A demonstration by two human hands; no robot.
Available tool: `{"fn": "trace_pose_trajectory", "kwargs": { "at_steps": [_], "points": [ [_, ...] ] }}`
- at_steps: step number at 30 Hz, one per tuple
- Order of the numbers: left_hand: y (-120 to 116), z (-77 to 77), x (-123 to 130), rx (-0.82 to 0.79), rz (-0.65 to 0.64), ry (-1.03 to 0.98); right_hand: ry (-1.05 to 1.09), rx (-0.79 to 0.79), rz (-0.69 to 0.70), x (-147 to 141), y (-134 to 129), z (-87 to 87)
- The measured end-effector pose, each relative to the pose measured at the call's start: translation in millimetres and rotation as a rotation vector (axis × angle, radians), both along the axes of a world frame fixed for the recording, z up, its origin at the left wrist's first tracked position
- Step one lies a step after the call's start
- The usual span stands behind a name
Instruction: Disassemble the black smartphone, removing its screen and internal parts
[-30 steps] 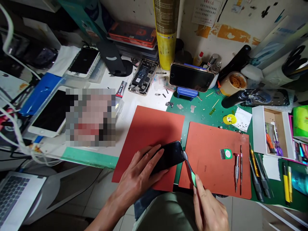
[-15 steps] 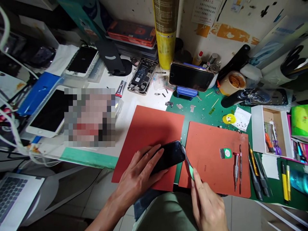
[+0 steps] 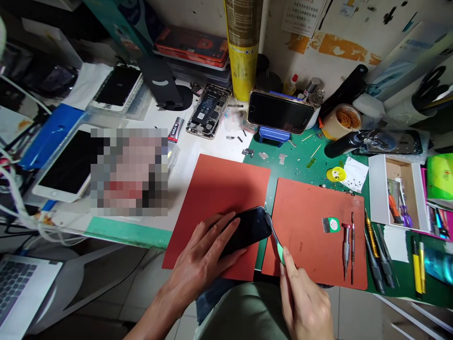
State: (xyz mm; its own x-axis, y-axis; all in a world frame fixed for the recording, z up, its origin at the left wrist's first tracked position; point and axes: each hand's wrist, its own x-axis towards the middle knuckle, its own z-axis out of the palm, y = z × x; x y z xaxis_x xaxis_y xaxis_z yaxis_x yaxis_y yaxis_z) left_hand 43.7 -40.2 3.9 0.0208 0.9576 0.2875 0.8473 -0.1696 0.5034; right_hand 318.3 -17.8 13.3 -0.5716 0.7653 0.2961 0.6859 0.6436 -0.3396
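A black smartphone (image 3: 248, 227) lies at a slant on the left red mat (image 3: 231, 182), its far end reaching the mat's right edge. My left hand (image 3: 205, 250) grips its near end, fingers across the dark face and thumb along the lower side. In my right hand (image 3: 306, 300) is a pry tool (image 3: 278, 241) with a green handle and a thin metal blade. The blade's rounded tip touches the phone's right end, at the edge. Whether the tip sits inside a seam cannot be made out.
On the right mat (image 3: 318, 198) lie a green-and-silver piece (image 3: 331, 225) and a screwdriver (image 3: 346, 250). Tweezers (image 3: 373, 259) rest beside it. Behind are an opened phone (image 3: 208, 112), a phone on a blue stand (image 3: 281, 112) and a yellow can (image 3: 243, 66). A white box (image 3: 377, 189) holds tools.
The view has shifted very slightly. Both hands, the smartphone and the pry tool keep almost the same positions, with the tip still at the phone's right end.
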Motion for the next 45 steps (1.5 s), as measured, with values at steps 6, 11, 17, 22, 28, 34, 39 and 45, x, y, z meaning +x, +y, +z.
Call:
{"fn": "trace_pose_trajectory", "kwargs": {
  "at_steps": [6, 11, 17, 22, 28, 34, 39, 45],
  "points": [
    [-0.1, -0.7, -0.9, 0.003, -0.016, 0.007, -0.007, -0.022, -0.031, -1.7, 0.3, 0.8],
    [-1.5, -0.2, -0.6, -0.005, -0.006, -0.004, 0.029, -0.020, 0.002, -2.4, 3.3, -0.5],
    [-1.4, -2.2, -0.5, -0.004, -0.003, -0.001, 0.030, -0.033, -0.018, -2.4, 2.3, 1.4],
    [-2.4, -2.2, -1.2, -0.010, -0.013, -0.019, 0.018, -0.061, -0.048, -4.2, 1.6, 4.7],
    [-3.0, -1.8, -1.0, -0.010, -0.003, -0.006, 0.026, -0.047, 0.012, -3.5, 3.2, 1.4],
    [-1.8, -2.6, -0.8, -0.004, 0.002, -0.006, -0.001, -0.035, -0.025, -9.4, 10.3, 2.2],
    [-0.3, -0.4, -0.4, -0.012, 0.005, -0.011, 0.100, -0.011, -0.108, -16.0, 22.6, 10.1],
    [-2.0, -1.6, -0.9, -0.008, 0.009, -0.008, 0.072, -0.068, -0.060, 4.8, 0.7, 6.5]
  ]
}}
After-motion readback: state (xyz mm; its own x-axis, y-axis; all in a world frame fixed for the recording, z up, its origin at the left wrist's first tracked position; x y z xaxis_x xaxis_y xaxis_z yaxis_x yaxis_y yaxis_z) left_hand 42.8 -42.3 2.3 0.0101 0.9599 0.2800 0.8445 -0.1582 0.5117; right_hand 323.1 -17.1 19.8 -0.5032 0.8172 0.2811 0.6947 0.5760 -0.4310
